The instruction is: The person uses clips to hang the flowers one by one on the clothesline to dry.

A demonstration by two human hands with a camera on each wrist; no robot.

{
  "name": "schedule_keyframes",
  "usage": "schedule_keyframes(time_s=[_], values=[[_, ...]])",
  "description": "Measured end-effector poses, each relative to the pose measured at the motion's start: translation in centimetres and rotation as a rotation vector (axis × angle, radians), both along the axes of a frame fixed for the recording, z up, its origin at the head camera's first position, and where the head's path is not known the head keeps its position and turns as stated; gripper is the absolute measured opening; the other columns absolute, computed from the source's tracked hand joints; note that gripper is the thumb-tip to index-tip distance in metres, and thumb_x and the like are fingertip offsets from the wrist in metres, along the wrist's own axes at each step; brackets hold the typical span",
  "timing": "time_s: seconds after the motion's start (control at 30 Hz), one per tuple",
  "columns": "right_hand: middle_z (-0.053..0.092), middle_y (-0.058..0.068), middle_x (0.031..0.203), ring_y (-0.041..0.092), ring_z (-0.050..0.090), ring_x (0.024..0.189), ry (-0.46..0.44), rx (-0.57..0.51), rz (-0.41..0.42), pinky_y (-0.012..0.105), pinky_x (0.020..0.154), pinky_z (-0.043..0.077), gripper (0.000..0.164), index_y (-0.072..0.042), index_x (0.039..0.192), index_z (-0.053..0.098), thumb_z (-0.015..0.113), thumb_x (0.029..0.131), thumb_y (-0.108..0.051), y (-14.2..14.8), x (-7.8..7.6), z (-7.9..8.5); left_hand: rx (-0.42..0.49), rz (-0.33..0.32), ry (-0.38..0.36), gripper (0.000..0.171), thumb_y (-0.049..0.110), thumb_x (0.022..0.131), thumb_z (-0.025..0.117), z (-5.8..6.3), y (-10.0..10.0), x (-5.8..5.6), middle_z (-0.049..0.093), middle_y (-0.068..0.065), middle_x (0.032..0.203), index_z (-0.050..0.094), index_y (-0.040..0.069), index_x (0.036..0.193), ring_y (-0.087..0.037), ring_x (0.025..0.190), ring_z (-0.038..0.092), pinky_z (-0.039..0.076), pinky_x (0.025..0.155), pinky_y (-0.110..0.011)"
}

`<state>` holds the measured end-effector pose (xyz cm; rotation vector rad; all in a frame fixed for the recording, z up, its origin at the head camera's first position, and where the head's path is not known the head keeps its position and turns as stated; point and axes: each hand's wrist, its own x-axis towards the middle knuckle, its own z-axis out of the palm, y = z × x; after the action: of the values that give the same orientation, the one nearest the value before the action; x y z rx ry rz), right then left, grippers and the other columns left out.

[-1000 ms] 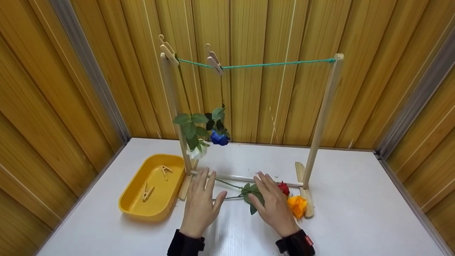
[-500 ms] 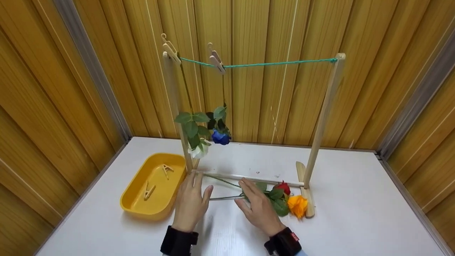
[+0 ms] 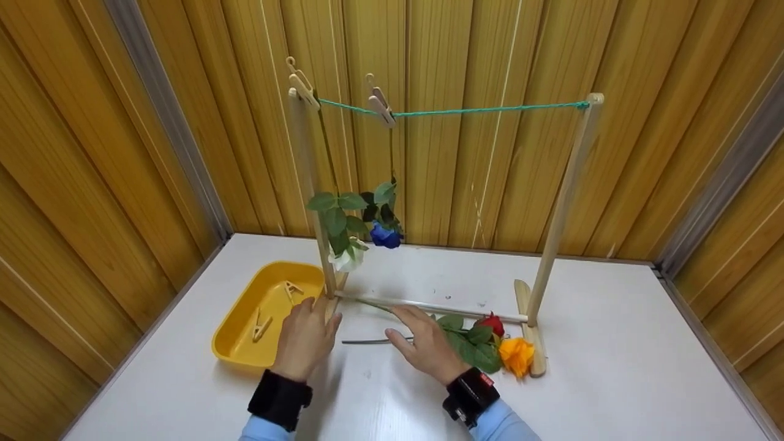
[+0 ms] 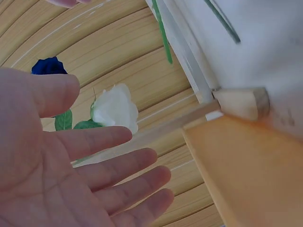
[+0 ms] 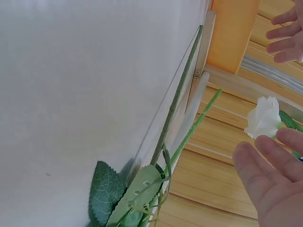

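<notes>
1. Tray (image 3: 223,340), yellow, sits at the left on the white tabletop (image 3: 588,392); two loose clothespins (image 3: 261,329) lie in it, apart from each other.
2. Left hand (image 3: 301,340) holds nothing, its fingers extended and slightly spread, over the tray's right edge in the head view; whether it touches the rim I cannot tell.
3. Left post (image 3: 304,141) of a wooden frame stands just right of the tray, a teal cord (image 3: 465,111) running from its top.
4. White rose (image 3: 346,260) hangs bloom-down beside that post, its stem clipped at the top.
5. Blue rose (image 3: 386,235) hangs likewise, just to its right.
6. Right hand (image 3: 429,344), released and grasping nothing, its fingers loosely stretched, is over the stems of two lying roses.
7. Red rose (image 3: 491,324) and orange rose (image 3: 517,356) lie with blooms rightward, near the frame's right foot (image 3: 538,365).
8. Right post (image 3: 560,220) bears the cord's other end.
</notes>
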<state>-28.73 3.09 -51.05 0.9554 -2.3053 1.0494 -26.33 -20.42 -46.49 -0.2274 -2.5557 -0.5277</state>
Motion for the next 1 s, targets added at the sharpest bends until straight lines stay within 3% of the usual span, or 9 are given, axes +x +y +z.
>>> schedule_keyframes(time_s=[0.1, 0.17, 0.33, 0.53, 0.77, 1.0], values=[[0.067, 0.023, 0.128, 0.035, 0.065, 0.12, 0.003, -0.024, 0.045, 0.05, 0.099, 0.054, 0.036, 0.003, 0.134, 0.064, 0.065, 0.101, -0.012, -0.2, -0.6, 0.1, -0.05, 0.016, -0.078, 0.032, 0.024, 0.1, 0.07, 1.0, -0.9, -0.2, 0.068, -0.026, 0.102, 0.069, -0.005, 0.114, -0.041, 0.085, 0.065, 0.056, 0.073, -0.055], [0.068, 0.024, 0.125, 0.035, 0.066, 0.116, -0.016, -0.04, 0.072, 0.049, 0.095, 0.056, 0.034, 0.003, 0.133, 0.064, 0.065, 0.101, -0.009, -0.1, -0.9, 0.2, -0.087, 0.027, -0.15, 0.036, 0.027, 0.102, 0.066, 1.6, -1.6, -0.5, 0.068, -0.028, 0.109, 0.068, -0.006, 0.118, -0.042, 0.09, 0.065, 0.057, 0.079, -0.057], [0.068, 0.023, 0.121, 0.036, 0.069, 0.105, -0.15, -0.037, 0.111, 0.046, 0.087, 0.06, 0.034, 0.005, 0.133, 0.063, 0.062, 0.104, -0.011, 0.1, -1.7, 0.6, -0.218, 0.061, -0.317, 0.048, 0.03, 0.105, 0.062, 2.9, -3.6, -1.3, 0.062, -0.033, 0.128, 0.059, -0.008, 0.134, -0.047, 0.11, 0.063, 0.053, 0.096, -0.061], [0.067, 0.023, 0.123, 0.032, 0.07, 0.102, -0.27, -0.013, 0.128, 0.043, 0.088, 0.06, 0.035, 0.006, 0.134, 0.062, 0.059, 0.106, -0.015, 0.7, -2.6, 1.4, -0.344, 0.06, -0.423, 0.05, 0.029, 0.105, 0.061, 3.8, -5.8, -2.5, 0.06, -0.036, 0.127, 0.057, -0.011, 0.135, -0.05, 0.111, 0.061, 0.052, 0.098, -0.061], [0.069, 0.022, 0.118, 0.028, 0.071, 0.096, -0.271, 0.02, 0.109, 0.037, 0.085, 0.06, 0.031, 0.005, 0.13, 0.065, 0.06, 0.105, -0.012, 0.5, -3.2, 2.0, -0.38, 0.078, -0.54, 0.048, 0.031, 0.105, 0.059, 4.2, -6.9, -3.6, 0.061, -0.034, 0.122, 0.06, -0.009, 0.132, -0.047, 0.104, 0.062, 0.052, 0.097, -0.061], [0.072, 0.017, 0.112, 0.025, 0.071, 0.093, -0.287, 0.038, 0.094, 0.032, 0.083, 0.06, 0.028, 0.002, 0.126, 0.069, 0.06, 0.104, -0.013, -1.1, -3.5, 2.5, -0.361, 0.101, -0.669, 0.049, 0.031, 0.105, 0.058, 3.4, -7.6, -5.1, 0.062, -0.034, 0.122, 0.06, -0.011, 0.131, -0.045, 0.103, 0.062, 0.051, 0.098, -0.063]])
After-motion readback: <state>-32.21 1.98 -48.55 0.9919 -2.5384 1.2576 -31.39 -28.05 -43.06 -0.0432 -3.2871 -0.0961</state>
